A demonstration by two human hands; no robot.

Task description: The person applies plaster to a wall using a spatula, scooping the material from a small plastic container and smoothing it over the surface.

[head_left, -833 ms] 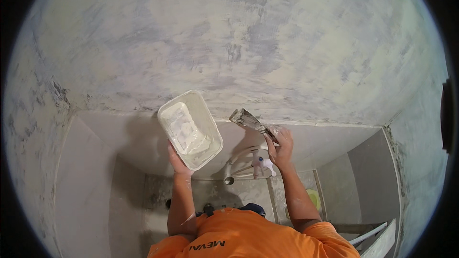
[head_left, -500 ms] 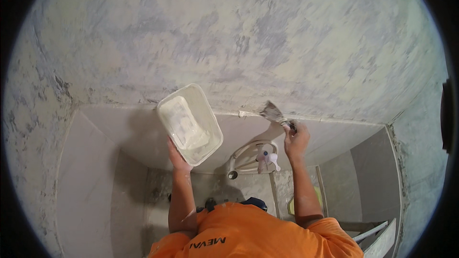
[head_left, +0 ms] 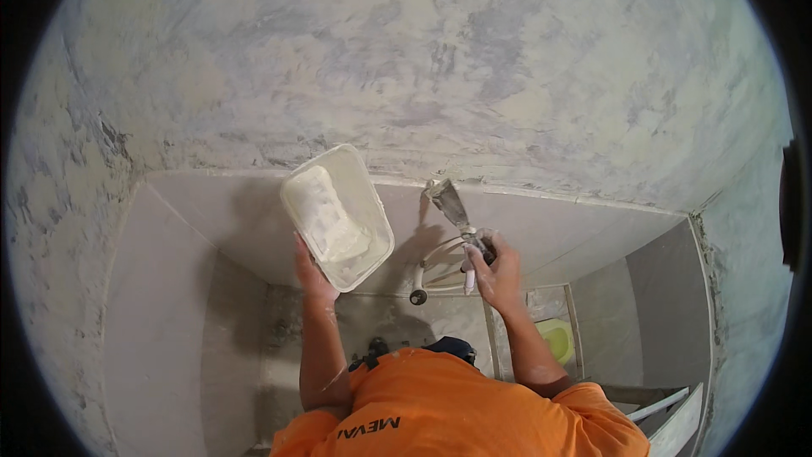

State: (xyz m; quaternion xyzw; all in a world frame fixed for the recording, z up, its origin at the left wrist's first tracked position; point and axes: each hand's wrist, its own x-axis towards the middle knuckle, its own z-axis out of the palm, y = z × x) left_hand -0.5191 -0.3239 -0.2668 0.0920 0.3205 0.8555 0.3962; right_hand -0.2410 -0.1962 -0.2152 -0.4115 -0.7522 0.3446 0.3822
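Seemingly for ready access, a paste tub [head_left: 368, 210] is propped over the left hand [head_left: 315, 275], finger spread impossible to tell, and a scraper [head_left: 458, 217] is pinched by the right hand [head_left: 501, 276], blade [head_left: 447, 198] beyond its fingers.

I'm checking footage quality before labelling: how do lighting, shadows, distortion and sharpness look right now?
In the head view: soft light without strong glare; a broad shadow left of the white tub, across the grey lower wall; fisheye bowing, with black corners; the putty knife fairly sharp.
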